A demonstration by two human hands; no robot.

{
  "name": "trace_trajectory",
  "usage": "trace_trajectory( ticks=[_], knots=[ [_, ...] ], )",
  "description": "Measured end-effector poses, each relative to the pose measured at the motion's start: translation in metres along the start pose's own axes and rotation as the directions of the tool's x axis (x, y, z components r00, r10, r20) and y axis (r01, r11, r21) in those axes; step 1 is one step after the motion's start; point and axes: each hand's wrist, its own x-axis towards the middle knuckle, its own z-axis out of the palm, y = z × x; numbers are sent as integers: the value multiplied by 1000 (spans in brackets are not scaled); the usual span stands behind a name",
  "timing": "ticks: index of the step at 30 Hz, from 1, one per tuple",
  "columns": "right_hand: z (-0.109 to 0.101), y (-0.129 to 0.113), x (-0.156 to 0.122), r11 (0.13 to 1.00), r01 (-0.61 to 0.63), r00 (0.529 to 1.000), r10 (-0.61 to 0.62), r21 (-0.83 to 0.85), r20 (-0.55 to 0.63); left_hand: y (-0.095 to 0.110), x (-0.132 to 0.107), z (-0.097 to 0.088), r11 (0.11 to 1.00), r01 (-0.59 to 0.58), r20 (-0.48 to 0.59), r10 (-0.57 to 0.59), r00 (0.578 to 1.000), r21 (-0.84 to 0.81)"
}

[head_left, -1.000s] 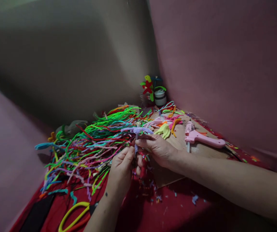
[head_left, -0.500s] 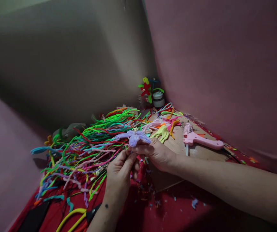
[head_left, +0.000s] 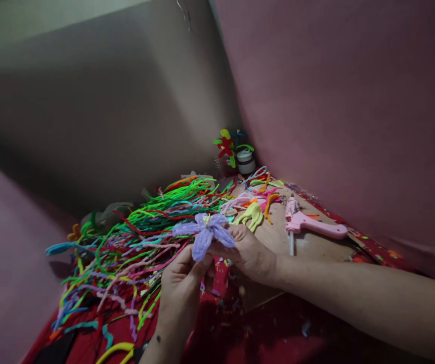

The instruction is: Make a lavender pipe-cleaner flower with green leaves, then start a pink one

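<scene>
A dim corner surrounds you: a shadowed grey wall ahead and a dusky pink wall to the right, with a dark red cloth spread beneath your fingers. Between both your hands, above that cloth, is the lilac, fuzzy-stemmed flower with a pale yellow centre. Your right hand grips it from the right side, the fingers partly hidden behind the petals. Your left hand has its fingers bent together just under the lowest petal, seemingly pinching the stem; the petals cover that spot.

What has just changed is the flower's tilt: its face now turns toward you, so the spread of petals and the centre can be checked, I judge, while the underside is harder to watch.

Against the picture a second ago, where the flower showed side-on with its stem in sight, the stem has gone from view. Your view has also tipped up, so less of the yellow-looped handle below your left fingers shows. The heap of multicoloured fuzzy stems left of your fingers, and the pale pink glue gun on the tan board to their right, appear to lie as they did.
</scene>
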Motion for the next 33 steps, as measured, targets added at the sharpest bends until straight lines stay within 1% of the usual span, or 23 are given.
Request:
trace_trajectory(
  ticks=[4, 7, 10, 13, 17, 23, 27, 33],
  knots=[
    [-1, 3, -1, 989, 56, 996, -66, -140, -64, 1, 0, 0, 998, 8, 15, -7, 1000, -59],
    [-1, 3, -3, 985, 56, 996, -66, -162, -55, 3, -1, 1, 997, 11, 24, -9, 1000, -71],
    [1, 0, -4, 993, 22, 999, -26, -119, -26, 5, -2, 2, 997, 19, 19, -18, 1000, -75],
    [3, -1, -5, 1000, -12, 1000, 12, -23, 17, 5, -3, 2, 997, 14, 10, -13, 1000, -71],
    [3, 2, -4, 997, 3, 1000, -2, 71, -13, 3, -2, 2, 997, -4, 4, 4, 1000, -73],
    [5, 2, -3, 994, -10, 1000, 12, 107, -16, 4, -1, 4, 991, -3, -2, 3, 1000, -133],
    [6, 2, -3, 993, 0, 998, 7, 115, -57, 7, -2, 5, 986, 33, -24, -37, 999, -166],
    [8, 1, -4, 987, -22, 998, 30, 157, -51, 11, -1, 4, 980, 75, 11, -74, 997, -185]
  ],
)
